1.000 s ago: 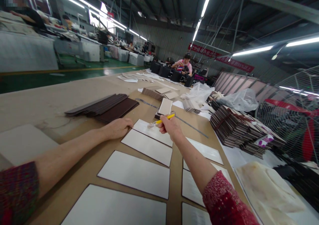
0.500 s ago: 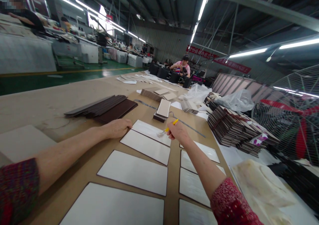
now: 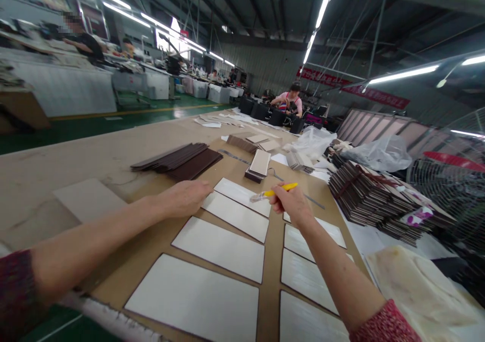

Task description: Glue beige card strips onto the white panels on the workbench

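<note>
My right hand [image 3: 291, 200] grips a yellow-handled paintbrush [image 3: 270, 193]. Its bristles are at the surface of the farthest white panel [image 3: 235, 189] in the left column. At that panel's left end, my left hand [image 3: 189, 196] has its fingers closed against the edge. Nearer to me, several more dark-edged white panels [image 3: 220, 248] lie in a column. A second column of panels [image 3: 303, 271], with shiny streaks, lies under and beside my right forearm, which hides part of it.
Dark brown strips [image 3: 182, 161] lie beyond my left hand. A small stack of cards [image 3: 259, 164] stands ahead. Bundled boards [image 3: 367, 195] and a plastic bag [image 3: 382, 150] sit at right, near a fan [image 3: 450, 185]. Another person [image 3: 290, 102] works at the table's far end.
The view has swung left, so things appear farther right. The brush handle has tipped to a flatter angle in my right hand. My left hand stays at the panel's end.
</note>
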Tool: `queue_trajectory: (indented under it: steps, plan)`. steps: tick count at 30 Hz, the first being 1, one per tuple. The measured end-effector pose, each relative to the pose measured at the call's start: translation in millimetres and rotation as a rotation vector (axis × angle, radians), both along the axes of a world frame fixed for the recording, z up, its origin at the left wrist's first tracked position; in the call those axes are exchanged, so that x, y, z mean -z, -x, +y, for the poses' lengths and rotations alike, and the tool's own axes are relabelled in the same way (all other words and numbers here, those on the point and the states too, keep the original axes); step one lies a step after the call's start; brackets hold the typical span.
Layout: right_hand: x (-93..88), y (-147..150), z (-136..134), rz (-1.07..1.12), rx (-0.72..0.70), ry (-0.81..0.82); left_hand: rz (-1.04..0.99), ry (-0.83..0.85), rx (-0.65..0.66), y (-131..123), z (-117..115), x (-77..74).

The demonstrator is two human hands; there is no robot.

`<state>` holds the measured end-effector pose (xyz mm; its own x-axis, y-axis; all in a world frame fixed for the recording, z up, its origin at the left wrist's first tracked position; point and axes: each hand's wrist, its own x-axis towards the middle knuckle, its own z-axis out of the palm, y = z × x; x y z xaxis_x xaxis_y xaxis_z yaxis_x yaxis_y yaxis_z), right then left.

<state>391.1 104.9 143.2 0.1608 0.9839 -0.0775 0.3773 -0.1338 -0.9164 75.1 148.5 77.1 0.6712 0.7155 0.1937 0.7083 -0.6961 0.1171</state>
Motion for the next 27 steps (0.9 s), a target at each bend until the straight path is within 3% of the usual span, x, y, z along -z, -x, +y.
queue_trajectory:
  steps: [3,6,9,15,21,27]
  plan:
    - [-2.3,21,-10,0.141,-0.068,-0.017,0.049,0.051,0.037,8,-40,13.1]
    - [-0.4,42,-11,0.231,-0.096,-0.028,0.067,0.072,0.023,7,-57,30.7]
    - [-0.5,55,-6,0.269,-0.1,-0.059,0.071,0.087,-0.006,-2,-48,41.4]
    - [-5.4,56,-6,0.272,-0.097,-0.099,0.016,0.092,-0.029,-5,-35,43.7]
    - [15.9,60,-11,0.27,-0.119,-0.056,-0.091,0.077,-0.05,7,-51,58.1]
    - [33.5,87,5,0.26,-0.16,-0.053,-0.194,0.035,-0.151,4,-59,68.1]
